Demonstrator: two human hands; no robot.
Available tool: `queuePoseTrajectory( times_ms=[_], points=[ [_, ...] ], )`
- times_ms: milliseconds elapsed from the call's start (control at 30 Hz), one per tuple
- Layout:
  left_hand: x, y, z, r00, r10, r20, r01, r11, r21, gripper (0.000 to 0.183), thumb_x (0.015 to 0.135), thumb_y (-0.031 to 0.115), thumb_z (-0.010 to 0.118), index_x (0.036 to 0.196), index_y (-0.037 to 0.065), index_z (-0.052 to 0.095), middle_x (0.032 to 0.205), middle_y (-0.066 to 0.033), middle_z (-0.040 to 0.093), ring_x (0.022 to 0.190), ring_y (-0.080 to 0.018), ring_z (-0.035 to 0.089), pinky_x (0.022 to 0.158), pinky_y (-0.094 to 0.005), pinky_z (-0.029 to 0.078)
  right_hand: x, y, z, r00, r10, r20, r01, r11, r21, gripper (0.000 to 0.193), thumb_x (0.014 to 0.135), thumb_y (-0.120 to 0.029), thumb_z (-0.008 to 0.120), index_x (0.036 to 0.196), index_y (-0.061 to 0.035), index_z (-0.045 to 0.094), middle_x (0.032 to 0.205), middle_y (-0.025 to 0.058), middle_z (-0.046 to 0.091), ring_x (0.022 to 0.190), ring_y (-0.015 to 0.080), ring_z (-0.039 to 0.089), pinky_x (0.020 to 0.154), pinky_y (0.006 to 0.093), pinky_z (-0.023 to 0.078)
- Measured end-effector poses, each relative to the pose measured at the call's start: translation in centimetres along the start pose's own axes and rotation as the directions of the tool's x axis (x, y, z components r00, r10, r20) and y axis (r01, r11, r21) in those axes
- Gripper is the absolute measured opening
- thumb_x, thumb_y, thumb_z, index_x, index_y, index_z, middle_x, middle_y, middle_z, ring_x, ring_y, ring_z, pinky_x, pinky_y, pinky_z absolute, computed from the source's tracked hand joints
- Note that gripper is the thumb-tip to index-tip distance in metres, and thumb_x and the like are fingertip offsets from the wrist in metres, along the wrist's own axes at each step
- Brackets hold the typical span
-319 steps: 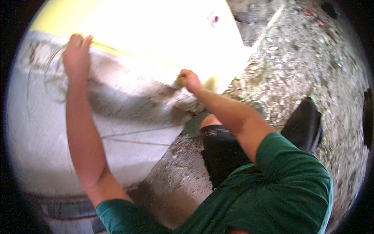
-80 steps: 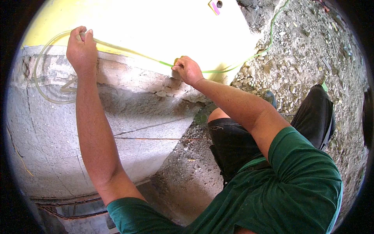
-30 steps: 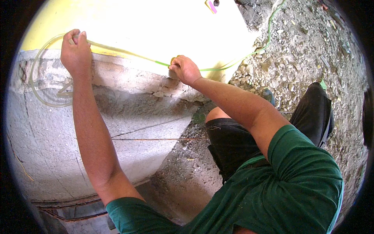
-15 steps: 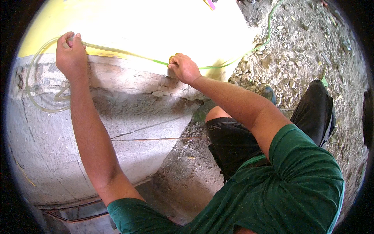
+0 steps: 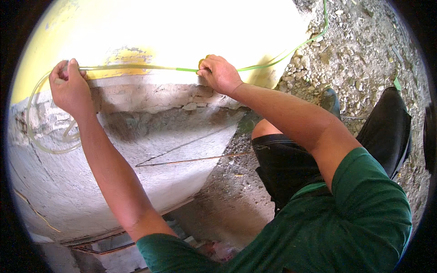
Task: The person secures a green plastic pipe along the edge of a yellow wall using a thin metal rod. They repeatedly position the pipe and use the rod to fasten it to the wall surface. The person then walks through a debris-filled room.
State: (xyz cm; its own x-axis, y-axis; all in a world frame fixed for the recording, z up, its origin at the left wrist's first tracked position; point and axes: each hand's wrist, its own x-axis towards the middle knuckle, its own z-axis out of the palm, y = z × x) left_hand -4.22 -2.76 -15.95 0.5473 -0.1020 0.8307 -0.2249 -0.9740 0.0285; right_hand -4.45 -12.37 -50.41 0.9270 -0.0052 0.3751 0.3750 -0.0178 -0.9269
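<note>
A thin flexible hose [image 5: 132, 67] stretches between my two hands along the lower edge of a yellow wall [image 5: 91, 41]. It is clear and yellowish on the left and turns bright green close to my right hand. My left hand [image 5: 70, 86] is closed on its clear part, with something small and pinkish partly hidden in the fingers. A loose loop of the same hose hangs beside my left wrist. My right hand [image 5: 220, 74] pinches the green part, with a small yellow thing showing behind its fingers. Beyond that hand, the green hose runs on toward the gravel.
Below the yellow paint is a rough, broken concrete ledge [image 5: 154, 93] above a grey slab [image 5: 173, 141]. A thin rusty rod [image 5: 195, 160] crosses the slab. Gravelly ground [image 5: 359, 45] with loose stones lies at the right, by my boot [image 5: 330, 100]. Strong glare washes out the upper wall.
My left hand has moved left and lower in the view, and the hose between my hands now runs straighter and more level. My right hand keeps its grip almost in the same place.
</note>
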Motion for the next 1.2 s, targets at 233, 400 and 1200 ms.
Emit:
queuePoseTrajectory(
  times_ms=[233, 400, 1200],
  points=[
    [0.0, -0.1, 0.2, 0.999, 0.014, -0.029, -0.013, 1.000, 0.003, 0.023, 0.088, 0.011, 0.075, 0.103, -0.002, 0.063, 0.082, -0.0046, 0.061, 0.063, -0.0109, 0.060, 0.055, -0.0251, 0.053, 0.0, 0.9, 0.2, 0.992, -0.109, -0.061, 0.110, 0.994, 0.009, 0.015, 0.089, -0.021, 0.067, 0.087, -0.0083, 0.060, 0.090, 0.0070, 0.059, 0.092, 0.0293, 0.058, 0.081, 0.0415, 0.049],
    [-0.1, -0.3, 0.3, 0.999, 0.016, -0.030, -0.018, 0.998, -0.065, 0.020, 0.087, 0.011, 0.075, 0.100, -0.001, 0.064, 0.082, -0.0049, 0.061, 0.065, -0.0113, 0.059, 0.057, -0.0247, 0.054, 0.0, 1.2, 0.2, 0.987, -0.145, -0.067, 0.145, 0.989, 0.003, 0.015, 0.089, -0.020, 0.067, 0.088, -0.0077, 0.059, 0.089, 0.0077, 0.058, 0.092, 0.0302, 0.058, 0.082, 0.0418, 0.049],
    [0.2, -0.6, 0.4, 0.999, 0.016, -0.042, -0.016, 1.000, 0.005, 0.022, 0.087, 0.012, 0.076, 0.100, -0.001, 0.065, 0.086, -0.0074, 0.065, 0.069, -0.0124, 0.062, 0.059, -0.0246, 0.054, 0.2, 1.6, 0.3, 0.985, -0.165, -0.056, 0.164, 0.986, -0.017, 0.017, 0.089, -0.023, 0.066, 0.085, -0.0085, 0.059, 0.088, 0.0092, 0.058, 0.092, 0.0318, 0.058, 0.083, 0.0443, 0.049]
  ],
)
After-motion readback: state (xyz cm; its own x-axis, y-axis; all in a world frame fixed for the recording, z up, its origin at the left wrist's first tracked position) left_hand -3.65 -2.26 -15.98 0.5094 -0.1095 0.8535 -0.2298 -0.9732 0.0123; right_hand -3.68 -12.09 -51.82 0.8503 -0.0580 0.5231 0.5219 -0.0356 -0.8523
